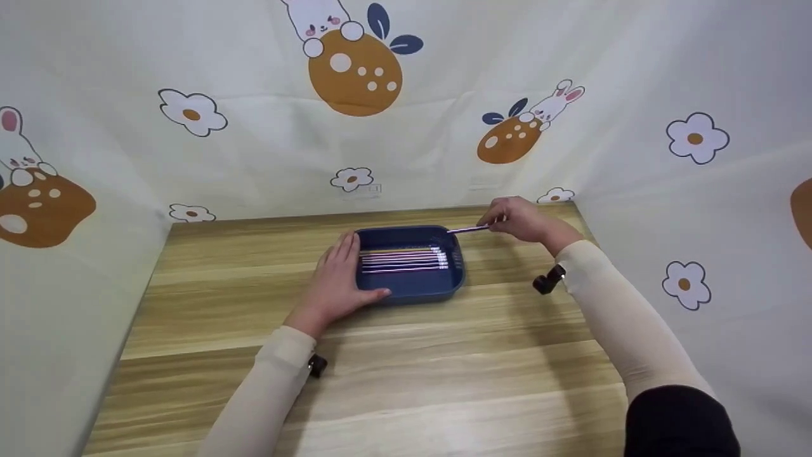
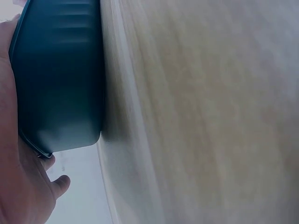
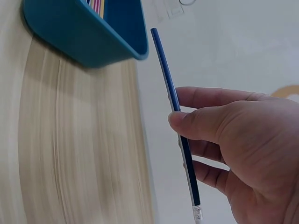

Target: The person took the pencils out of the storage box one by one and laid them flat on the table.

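Observation:
A dark blue plastic tray point(image 1: 415, 297) sits on the table with several striped pencils point(image 1: 403, 261) side by side inside, their silver ends to the right. My left hand point(image 1: 333, 276) holds the tray at its left end, thumb over the near rim and fingers along the left side. To the right of the tray, my right hand point(image 1: 517, 219) pinches one pencil point(image 3: 163, 70) between thumb and fingers. In the right wrist view this pencil is dark blue, with its silver ferrule point(image 3: 197, 212) at the lower end. In the head view its other end points at the tray's far right corner.
The wood-grain table point(image 1: 412, 368) reaches back to a pale curtain point(image 1: 266, 158) printed with rabbits, oranges and flowers. The curtain also hangs along both sides. A small black camera point(image 1: 549, 279) sticks out from each wrist.

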A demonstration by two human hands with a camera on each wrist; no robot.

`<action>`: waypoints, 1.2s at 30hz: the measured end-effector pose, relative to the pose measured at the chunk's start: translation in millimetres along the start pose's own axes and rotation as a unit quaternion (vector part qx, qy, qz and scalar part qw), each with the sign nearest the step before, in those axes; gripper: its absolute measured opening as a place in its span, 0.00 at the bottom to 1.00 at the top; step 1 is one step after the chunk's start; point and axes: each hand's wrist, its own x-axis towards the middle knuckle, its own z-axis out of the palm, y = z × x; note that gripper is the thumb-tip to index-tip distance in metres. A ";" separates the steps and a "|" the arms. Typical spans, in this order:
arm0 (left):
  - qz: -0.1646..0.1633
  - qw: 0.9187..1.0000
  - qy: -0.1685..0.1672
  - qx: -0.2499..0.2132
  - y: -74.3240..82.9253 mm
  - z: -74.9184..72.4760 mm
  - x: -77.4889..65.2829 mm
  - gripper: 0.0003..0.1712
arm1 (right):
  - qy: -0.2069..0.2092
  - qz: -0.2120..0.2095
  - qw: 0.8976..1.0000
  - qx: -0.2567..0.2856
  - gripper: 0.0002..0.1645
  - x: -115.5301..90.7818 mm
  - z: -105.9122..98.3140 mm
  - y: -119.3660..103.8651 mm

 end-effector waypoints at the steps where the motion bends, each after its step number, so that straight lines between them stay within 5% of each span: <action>1: -0.001 1.000 -0.001 -0.001 0.1 -0.2 0.0 0.82 | 0.002 0.004 1.000 -0.001 0.16 -1.1 -1.0 2.3; 17: -0.001 1.000 -0.006 0.000 -0.7 -0.5 0.2 0.83 | 0.007 0.057 0.998 -0.021 0.16 -6.7 -4.6 28.4; 36: -0.006 1.000 -0.006 -0.004 -0.5 -0.6 -1.3 0.87 | 0.027 0.097 0.995 -0.016 0.16 -2.2 17.8 49.8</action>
